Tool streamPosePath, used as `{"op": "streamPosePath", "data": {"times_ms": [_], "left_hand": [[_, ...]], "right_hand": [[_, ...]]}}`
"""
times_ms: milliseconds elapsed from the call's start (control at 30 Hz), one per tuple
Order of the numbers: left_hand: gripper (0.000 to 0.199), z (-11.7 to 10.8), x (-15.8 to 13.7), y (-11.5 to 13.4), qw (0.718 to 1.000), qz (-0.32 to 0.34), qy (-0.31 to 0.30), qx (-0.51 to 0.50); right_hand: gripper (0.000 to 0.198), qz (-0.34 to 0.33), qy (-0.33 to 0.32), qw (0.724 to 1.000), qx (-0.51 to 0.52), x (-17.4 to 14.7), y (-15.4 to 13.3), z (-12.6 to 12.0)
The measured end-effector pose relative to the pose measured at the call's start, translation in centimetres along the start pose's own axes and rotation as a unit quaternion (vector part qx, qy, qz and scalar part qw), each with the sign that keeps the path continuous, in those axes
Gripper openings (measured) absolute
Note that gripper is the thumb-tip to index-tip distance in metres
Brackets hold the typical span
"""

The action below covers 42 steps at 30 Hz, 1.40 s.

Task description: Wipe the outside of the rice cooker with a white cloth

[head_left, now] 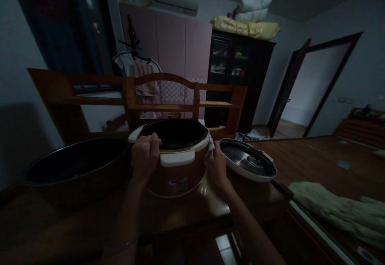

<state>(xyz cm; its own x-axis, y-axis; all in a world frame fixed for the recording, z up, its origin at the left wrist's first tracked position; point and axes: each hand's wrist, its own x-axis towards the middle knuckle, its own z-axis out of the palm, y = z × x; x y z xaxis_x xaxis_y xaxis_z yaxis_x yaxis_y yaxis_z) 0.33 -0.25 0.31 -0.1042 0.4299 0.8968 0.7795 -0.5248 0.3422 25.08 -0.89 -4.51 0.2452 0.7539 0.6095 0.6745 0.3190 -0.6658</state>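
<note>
A brown and white rice cooker body (180, 177) stands upright on the wooden desk (168, 217), with a white front handle (177, 158) and a dark, open top. My left hand (146, 152) is closed on its near left rim. On the cooker's right side, my right hand (217, 162) pinches a white cloth (210, 148) against the outer wall near the rim. A large dark inner pot (81, 177) sits to the left of the cooker. To the right lies the detached round lid (248, 158), its metal inner face turned up.
A wooden shelf unit (162, 107) rises along the desk's back edge. Right of the desk, a pale green cloth (333, 209) lies by a brown wooden surface (313, 156). Farther back stand pink wardrobes (171, 44), a dark cabinet (258, 76) and an open door (288, 92).
</note>
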Motion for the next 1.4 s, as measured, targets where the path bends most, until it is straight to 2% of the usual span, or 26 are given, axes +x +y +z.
{"op": "streamPosePath", "data": {"times_ms": [200, 400, 667, 800, 900, 1133, 1267, 1400], "left_hand": [[0.047, 0.0, 0.0, -0.1, 1.000, 0.003, -0.005, 0.001], [0.048, 0.1, 0.0, -0.1, 1.000, -0.004, -0.001, 0.002], [0.046, 0.0, 0.1, 0.0, 1.000, 0.002, -0.010, 0.011], [0.047, -0.1, 0.1, 0.0, 1.000, -0.002, -0.008, 0.014], [0.046, -0.1, 0.0, 0.1, 1.000, 0.002, -0.010, 0.010], [0.047, -0.1, 0.1, 0.0, 1.000, -0.002, -0.011, 0.004], [0.046, 0.0, 0.0, -0.2, 1.000, -0.004, -0.009, 0.000], [0.046, 0.0, 0.0, -0.1, 1.000, -0.005, -0.008, 0.001]], "right_hand": [[0.023, 0.028, 0.000, 1.000, 0.004, -1.7, 1.9, 1.2], [0.019, 0.055, -0.039, 0.998, 0.001, -4.1, 4.7, 2.0], [0.016, 0.063, -0.070, 0.995, 0.020, -5.5, 6.3, 2.4], [0.016, 0.050, -0.065, 0.996, 0.039, -5.9, 5.6, 1.8], [0.021, 0.033, -0.050, 0.997, 0.054, -5.5, 3.7, 0.9], [0.023, -0.036, -0.042, 0.995, 0.083, -1.2, -1.3, -1.4], [0.020, -0.025, -0.028, 0.996, 0.086, 0.4, -1.2, -1.3], [0.025, 0.005, -0.018, 0.997, 0.071, -0.6, 0.4, 0.1]]}}
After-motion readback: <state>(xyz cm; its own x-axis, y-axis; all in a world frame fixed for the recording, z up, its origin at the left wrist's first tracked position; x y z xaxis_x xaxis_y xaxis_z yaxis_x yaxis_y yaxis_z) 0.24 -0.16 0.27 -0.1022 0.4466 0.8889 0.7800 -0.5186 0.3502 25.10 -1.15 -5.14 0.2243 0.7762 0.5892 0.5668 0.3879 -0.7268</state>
